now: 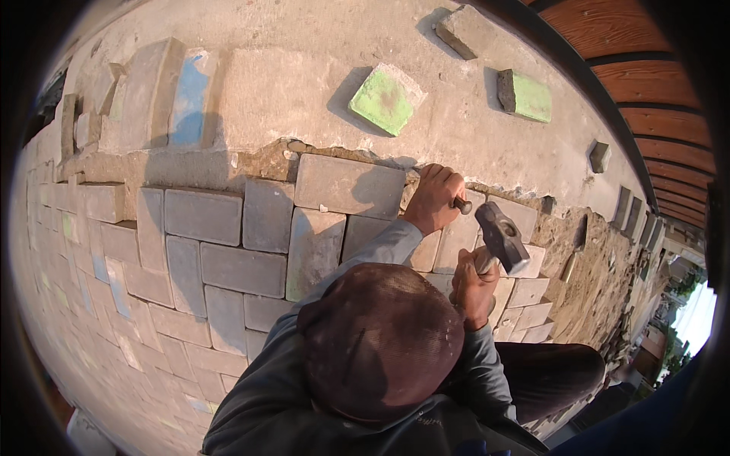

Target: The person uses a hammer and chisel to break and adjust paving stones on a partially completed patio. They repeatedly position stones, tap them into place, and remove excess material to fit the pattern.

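Neither of my hands shows. Just below me, another person in a brown cap [380, 342] and a grey long-sleeved top bends over grey paving blocks [243, 270]. That person's left hand [435, 199] is closed round a short metal chisel [462, 205]; its round struck end sticks out toward the right, and the tip is mostly hidden. The person's right hand [475, 292] grips a hammer by its handle, and the heavy steel hammer [503, 237] head is raised close beside the chisel, apart from it. Both tools are over the row of blocks along the rough concrete edge.
Beyond the blocks runs a concrete strip [296, 99] bearing green-faced block pieces [388, 99] and grey chunks. Blocks stand stacked at the far left [144, 91]. On the right are bare soil [566, 304], a tool with a pale handle [569, 266], and a brown slatted panel [635, 68].
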Motion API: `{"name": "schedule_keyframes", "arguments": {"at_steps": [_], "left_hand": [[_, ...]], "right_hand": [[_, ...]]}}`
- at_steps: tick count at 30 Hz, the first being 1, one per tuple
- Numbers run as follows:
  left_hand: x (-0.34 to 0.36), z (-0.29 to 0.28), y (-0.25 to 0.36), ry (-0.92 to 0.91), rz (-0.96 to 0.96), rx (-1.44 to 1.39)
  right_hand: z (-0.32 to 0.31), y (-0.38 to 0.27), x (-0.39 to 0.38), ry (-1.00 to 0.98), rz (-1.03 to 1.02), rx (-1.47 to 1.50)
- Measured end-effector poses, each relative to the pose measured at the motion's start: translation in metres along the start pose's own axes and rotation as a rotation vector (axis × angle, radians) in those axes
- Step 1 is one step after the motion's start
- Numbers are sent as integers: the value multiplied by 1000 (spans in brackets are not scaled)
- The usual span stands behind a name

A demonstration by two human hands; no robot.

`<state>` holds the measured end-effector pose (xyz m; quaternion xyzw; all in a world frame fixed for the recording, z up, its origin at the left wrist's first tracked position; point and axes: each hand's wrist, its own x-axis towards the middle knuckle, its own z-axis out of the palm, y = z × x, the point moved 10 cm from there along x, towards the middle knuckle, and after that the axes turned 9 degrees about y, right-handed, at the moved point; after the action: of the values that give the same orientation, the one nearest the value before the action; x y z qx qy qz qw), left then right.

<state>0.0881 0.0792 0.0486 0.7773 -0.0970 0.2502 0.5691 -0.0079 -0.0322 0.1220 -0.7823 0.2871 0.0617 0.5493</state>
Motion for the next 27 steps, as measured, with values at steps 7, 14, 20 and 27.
{"name": "schedule_keyframes", "arguments": {"at_steps": [7, 14, 20, 27], "left_hand": [[-4, 1, -1, -38, -42, -21], [3, -2, -6, 27, -63, -13], [0, -1, -9, -40, -111, 3], [2, 0, -12, -29, -137, -38]], "right_hand": [[-78, -16, 5, 31, -223, 191], [-60, -127, -31, 190, -851, 535], [-29, 69, 16, -112, 65, 18], [-113, -165, -36, 283, -905, 559]]}}
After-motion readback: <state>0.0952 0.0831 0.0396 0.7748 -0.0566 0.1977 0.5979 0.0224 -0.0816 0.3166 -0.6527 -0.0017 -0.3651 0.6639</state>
